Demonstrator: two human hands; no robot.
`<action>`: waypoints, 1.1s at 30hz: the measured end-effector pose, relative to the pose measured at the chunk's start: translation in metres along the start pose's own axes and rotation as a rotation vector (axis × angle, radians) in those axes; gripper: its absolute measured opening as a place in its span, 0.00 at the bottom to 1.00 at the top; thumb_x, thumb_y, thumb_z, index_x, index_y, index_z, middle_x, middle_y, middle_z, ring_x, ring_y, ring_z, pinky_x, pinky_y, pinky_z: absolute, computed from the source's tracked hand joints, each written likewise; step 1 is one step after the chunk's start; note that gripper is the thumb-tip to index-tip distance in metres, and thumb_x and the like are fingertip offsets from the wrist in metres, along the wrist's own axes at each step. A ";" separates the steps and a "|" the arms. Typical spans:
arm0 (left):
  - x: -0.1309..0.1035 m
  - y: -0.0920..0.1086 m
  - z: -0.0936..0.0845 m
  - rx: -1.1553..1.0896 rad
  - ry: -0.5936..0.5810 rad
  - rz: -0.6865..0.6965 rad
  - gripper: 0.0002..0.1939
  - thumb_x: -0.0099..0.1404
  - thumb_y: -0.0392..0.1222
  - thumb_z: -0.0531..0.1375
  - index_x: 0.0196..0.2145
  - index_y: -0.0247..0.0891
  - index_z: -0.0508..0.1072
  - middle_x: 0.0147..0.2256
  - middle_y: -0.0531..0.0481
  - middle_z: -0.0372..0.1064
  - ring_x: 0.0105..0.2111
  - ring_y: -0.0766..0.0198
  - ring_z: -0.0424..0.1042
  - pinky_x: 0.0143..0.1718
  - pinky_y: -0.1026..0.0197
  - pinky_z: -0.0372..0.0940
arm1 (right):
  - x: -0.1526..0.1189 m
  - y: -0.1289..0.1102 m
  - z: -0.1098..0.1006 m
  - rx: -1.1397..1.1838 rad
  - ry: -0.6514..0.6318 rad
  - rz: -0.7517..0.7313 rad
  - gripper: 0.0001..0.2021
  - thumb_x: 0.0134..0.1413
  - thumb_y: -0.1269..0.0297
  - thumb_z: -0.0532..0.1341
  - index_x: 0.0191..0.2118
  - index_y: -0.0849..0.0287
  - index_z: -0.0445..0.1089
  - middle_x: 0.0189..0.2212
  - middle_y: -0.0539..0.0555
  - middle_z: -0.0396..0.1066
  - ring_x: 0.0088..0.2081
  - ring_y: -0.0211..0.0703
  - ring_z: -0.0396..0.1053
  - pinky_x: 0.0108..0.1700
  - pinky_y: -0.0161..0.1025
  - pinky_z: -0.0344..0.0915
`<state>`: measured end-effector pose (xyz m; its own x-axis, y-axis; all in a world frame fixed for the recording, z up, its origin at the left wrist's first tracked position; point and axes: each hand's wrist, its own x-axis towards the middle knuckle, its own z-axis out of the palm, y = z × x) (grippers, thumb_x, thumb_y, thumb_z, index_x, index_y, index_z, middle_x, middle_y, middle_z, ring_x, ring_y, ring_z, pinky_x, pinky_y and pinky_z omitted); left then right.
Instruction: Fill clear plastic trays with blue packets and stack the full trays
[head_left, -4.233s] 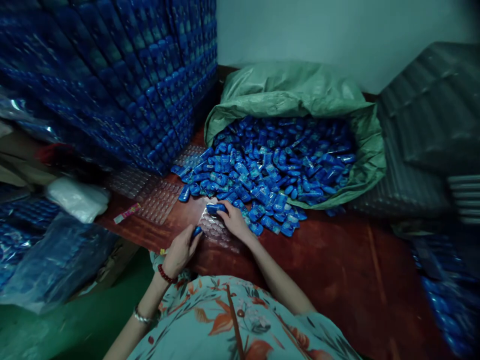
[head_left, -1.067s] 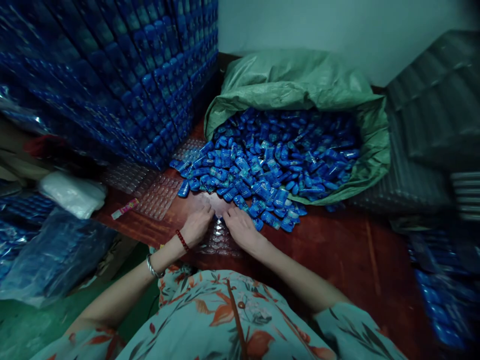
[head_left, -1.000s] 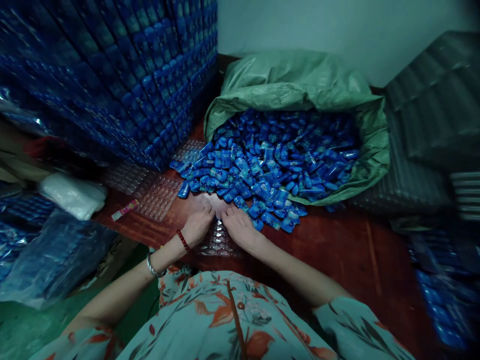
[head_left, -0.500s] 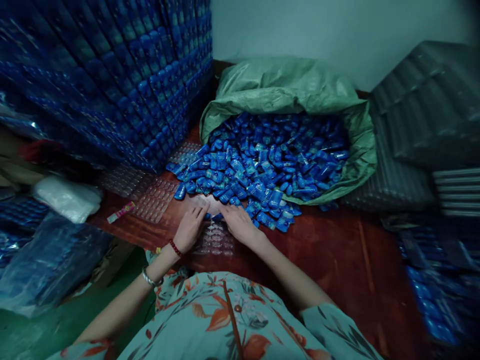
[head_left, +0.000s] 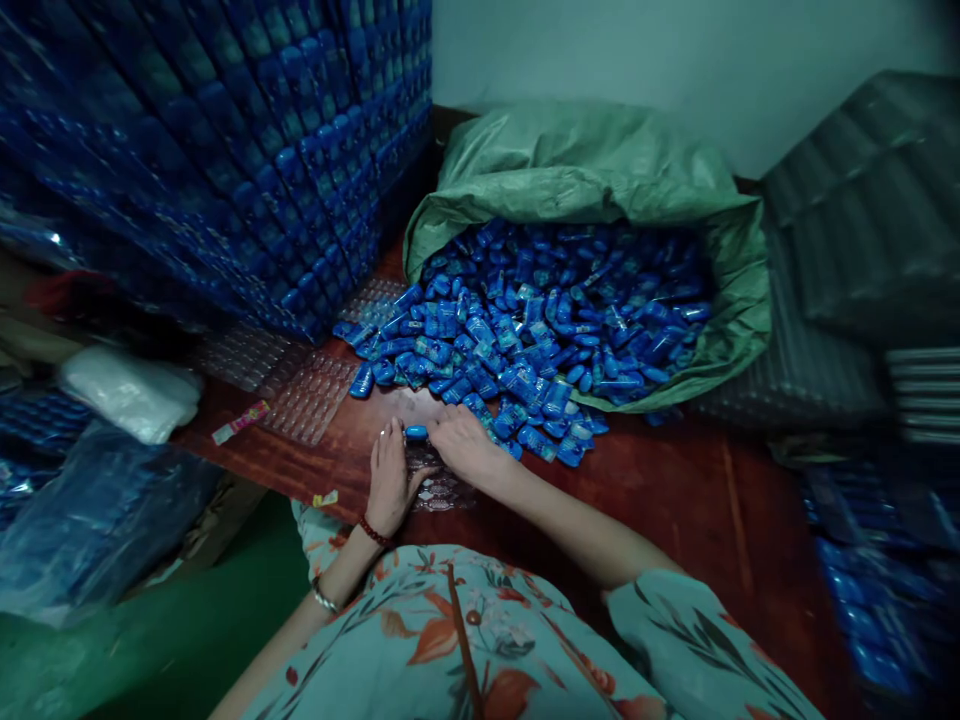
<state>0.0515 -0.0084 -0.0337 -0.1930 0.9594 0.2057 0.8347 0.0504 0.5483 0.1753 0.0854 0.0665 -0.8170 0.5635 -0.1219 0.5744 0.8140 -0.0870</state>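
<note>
A clear plastic blister tray (head_left: 444, 492) lies on the table close to my body, partly covered by my hands. Along its left side rests my left hand (head_left: 390, 482), fingers stretched forward and thumb spread across the tray. My right hand (head_left: 466, 442) is closed at the tray's far right, fingertips curled against one end of a small blue packet (head_left: 415, 432). That packet sits at the tray's far edge between both hands. Just beyond, a heap of similar blue packets (head_left: 517, 350) spills out of a green woven sack (head_left: 600, 190).
Tall stacks of filled blue trays (head_left: 300, 180) rise at the left. More clear trays (head_left: 311, 395) lie on the reddish table (head_left: 645, 500), near a pink wrapper strip (head_left: 240, 422). Grey tray stacks (head_left: 870, 210) stand right. A white plastic bundle (head_left: 129, 392) is at far left.
My left hand has drawn back towards me, its thumb now spread over the tray. The right fingers have curled in, and a blue packet shows between the hands.
</note>
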 end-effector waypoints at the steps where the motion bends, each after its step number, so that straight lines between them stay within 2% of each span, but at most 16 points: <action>1: 0.002 -0.001 0.000 -0.009 -0.008 0.005 0.46 0.62 0.52 0.56 0.64 0.35 0.29 0.61 0.28 0.45 0.61 0.42 0.48 0.56 0.38 0.49 | 0.002 -0.001 0.002 -0.017 0.015 0.006 0.11 0.57 0.74 0.50 0.39 0.65 0.69 0.34 0.62 0.70 0.41 0.50 0.64 0.49 0.46 0.55; 4: 0.007 -0.007 0.000 -0.068 -0.049 0.037 0.50 0.61 0.52 0.57 0.63 0.34 0.24 0.59 0.27 0.49 0.59 0.42 0.51 0.56 0.37 0.49 | 0.004 -0.003 0.006 -0.057 0.039 0.007 0.09 0.57 0.73 0.52 0.37 0.66 0.69 0.32 0.61 0.70 0.39 0.50 0.65 0.48 0.46 0.54; 6: 0.008 -0.012 0.001 -0.116 -0.068 0.062 0.53 0.59 0.53 0.59 0.63 0.34 0.23 0.58 0.27 0.50 0.59 0.41 0.52 0.55 0.38 0.50 | 0.005 -0.003 0.005 -0.067 -0.007 -0.024 0.08 0.56 0.72 0.53 0.35 0.65 0.70 0.30 0.60 0.71 0.38 0.49 0.65 0.47 0.46 0.54; 10: 0.010 -0.016 0.004 -0.157 -0.074 0.081 0.55 0.56 0.53 0.61 0.63 0.37 0.24 0.61 0.26 0.43 0.60 0.40 0.50 0.55 0.39 0.51 | 0.005 0.000 -0.001 -0.067 -0.069 -0.079 0.08 0.54 0.73 0.55 0.35 0.65 0.71 0.31 0.61 0.73 0.37 0.47 0.67 0.47 0.45 0.53; 13: 0.017 -0.015 0.006 -0.182 -0.078 0.109 0.54 0.57 0.52 0.61 0.63 0.37 0.24 0.61 0.27 0.43 0.60 0.42 0.49 0.56 0.40 0.50 | 0.004 0.008 -0.003 -0.049 -0.074 -0.013 0.08 0.53 0.69 0.59 0.38 0.66 0.71 0.33 0.62 0.73 0.39 0.48 0.68 0.47 0.44 0.53; 15: 0.025 -0.013 0.007 -0.216 -0.098 0.145 0.54 0.57 0.51 0.61 0.63 0.37 0.24 0.61 0.28 0.43 0.61 0.43 0.49 0.57 0.42 0.49 | -0.001 0.019 0.000 0.027 -0.057 0.056 0.13 0.53 0.62 0.60 0.42 0.65 0.70 0.35 0.62 0.73 0.39 0.49 0.69 0.46 0.42 0.54; 18: 0.037 -0.009 0.005 -0.249 -0.147 0.193 0.54 0.57 0.51 0.62 0.63 0.37 0.25 0.62 0.29 0.40 0.62 0.45 0.46 0.58 0.45 0.50 | -0.017 0.045 0.007 0.257 0.031 0.108 0.17 0.59 0.54 0.54 0.47 0.57 0.68 0.39 0.56 0.73 0.40 0.45 0.68 0.42 0.38 0.57; 20: 0.041 -0.006 0.004 -0.252 -0.177 0.218 0.54 0.57 0.51 0.62 0.64 0.37 0.25 0.63 0.30 0.40 0.62 0.45 0.45 0.59 0.45 0.49 | -0.031 0.062 0.015 0.329 0.128 0.196 0.15 0.62 0.57 0.49 0.47 0.56 0.68 0.40 0.54 0.71 0.41 0.43 0.67 0.41 0.36 0.58; 24: 0.039 0.008 0.012 -0.245 -0.226 0.242 0.53 0.57 0.50 0.62 0.64 0.36 0.27 0.62 0.30 0.42 0.62 0.45 0.46 0.58 0.45 0.51 | -0.061 0.079 0.043 0.169 0.296 0.405 0.14 0.61 0.62 0.51 0.48 0.58 0.68 0.45 0.58 0.67 0.47 0.48 0.61 0.44 0.41 0.58; 29: 0.039 0.038 0.036 -0.178 -0.198 0.190 0.49 0.60 0.52 0.58 0.64 0.37 0.27 0.61 0.31 0.46 0.61 0.44 0.48 0.56 0.42 0.51 | -0.086 0.101 0.081 0.111 0.491 0.436 0.14 0.60 0.70 0.50 0.46 0.56 0.70 0.52 0.56 0.63 0.54 0.47 0.55 0.51 0.44 0.55; 33: 0.051 0.059 0.050 -0.142 -0.160 0.138 0.48 0.60 0.55 0.57 0.64 0.33 0.31 0.59 0.29 0.50 0.60 0.45 0.51 0.56 0.43 0.52 | -0.083 0.128 0.084 0.120 0.567 0.480 0.15 0.59 0.73 0.50 0.45 0.56 0.71 0.52 0.57 0.64 0.53 0.47 0.57 0.49 0.44 0.56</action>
<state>0.1169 0.0580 -0.0314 0.0110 0.9868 0.1618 0.7644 -0.1127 0.6348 0.3210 0.1308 -0.0176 -0.3576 0.8653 0.3512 0.8489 0.4580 -0.2639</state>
